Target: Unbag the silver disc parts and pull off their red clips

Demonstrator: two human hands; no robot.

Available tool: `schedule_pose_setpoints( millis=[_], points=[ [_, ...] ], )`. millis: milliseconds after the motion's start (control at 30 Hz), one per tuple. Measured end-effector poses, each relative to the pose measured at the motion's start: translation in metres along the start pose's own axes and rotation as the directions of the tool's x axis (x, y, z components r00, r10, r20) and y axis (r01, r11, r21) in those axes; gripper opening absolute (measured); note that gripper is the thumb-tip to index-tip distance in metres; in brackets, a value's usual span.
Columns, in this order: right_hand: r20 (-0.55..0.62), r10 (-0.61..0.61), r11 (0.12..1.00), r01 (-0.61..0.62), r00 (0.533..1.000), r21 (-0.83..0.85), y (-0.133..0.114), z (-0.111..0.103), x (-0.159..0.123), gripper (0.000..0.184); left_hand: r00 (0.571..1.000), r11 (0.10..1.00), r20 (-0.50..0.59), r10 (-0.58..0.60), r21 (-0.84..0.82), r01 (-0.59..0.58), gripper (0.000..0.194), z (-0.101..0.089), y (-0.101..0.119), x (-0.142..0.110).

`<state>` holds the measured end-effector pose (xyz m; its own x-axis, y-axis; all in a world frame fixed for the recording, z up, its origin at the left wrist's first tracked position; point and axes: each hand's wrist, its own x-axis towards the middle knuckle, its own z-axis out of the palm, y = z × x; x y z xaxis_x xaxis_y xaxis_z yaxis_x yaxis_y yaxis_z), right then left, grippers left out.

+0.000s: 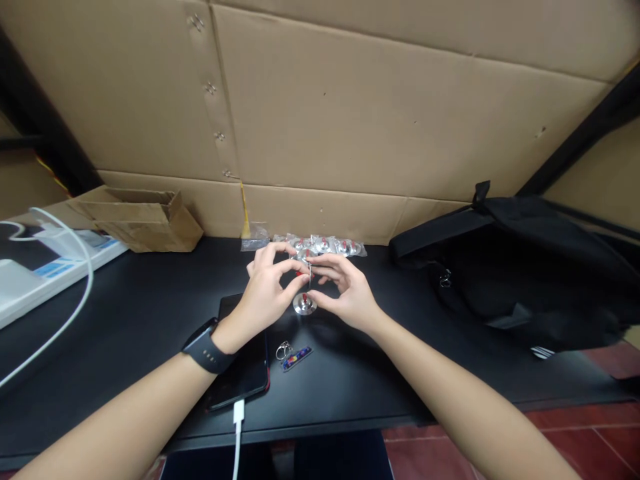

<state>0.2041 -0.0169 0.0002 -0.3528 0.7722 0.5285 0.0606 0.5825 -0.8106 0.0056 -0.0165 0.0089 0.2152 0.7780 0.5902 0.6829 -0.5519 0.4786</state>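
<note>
One round, silver metal disc (304, 306) with a raised centre and red fitting lies face up just below the left hand (273, 283) thumb tip, beside the right hand (347, 290) thumb. A second disc (310, 276), seen edge-on, stands upright between both hands' fingertips.

The black surface (360, 380) supports a power strip (30, 293), an open cardboard box (133, 233), bagged metal discs (323, 245), a phone (253, 373), a keychain (297, 359) and a black bag (540, 280).
</note>
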Motion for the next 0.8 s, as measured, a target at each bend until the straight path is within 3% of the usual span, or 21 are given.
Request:
schedule_pose_setpoints(
  millis=[167,267,433,667,800],
  points=[
    [0.019,0.103,0.990,-0.104,0.994,0.091,0.0031,0.0011,-0.0001,0.043,0.995,0.991,-0.056,0.078,0.115,-0.071,0.010,-0.0027,0.0012,-0.0005],
    [0.034,0.121,0.992,-0.122,0.992,0.022,0.0046,-0.0012,0.0010,0.022,0.993,0.984,-0.065,0.102,0.151,-0.091,0.010,-0.0039,0.0022,-0.0005],
    [0.021,0.063,0.987,-0.059,0.998,-0.148,0.0048,-0.0052,0.0032,0.020,0.991,0.982,-0.064,0.113,0.158,-0.102,0.009,-0.0034,0.0037,-0.0012],
    [0.034,0.024,0.958,-0.013,0.999,-0.286,0.0005,-0.0066,0.0036,0.019,0.997,0.997,0.011,0.072,0.035,-0.072,0.026,-0.0050,0.0022,-0.0009],
    [0.052,-0.005,0.936,0.023,0.999,-0.352,-0.0029,-0.0083,0.0039,0.014,0.985,0.989,0.112,0.128,0.060,-0.135,0.036,-0.0049,0.0027,-0.0016]
  ],
)
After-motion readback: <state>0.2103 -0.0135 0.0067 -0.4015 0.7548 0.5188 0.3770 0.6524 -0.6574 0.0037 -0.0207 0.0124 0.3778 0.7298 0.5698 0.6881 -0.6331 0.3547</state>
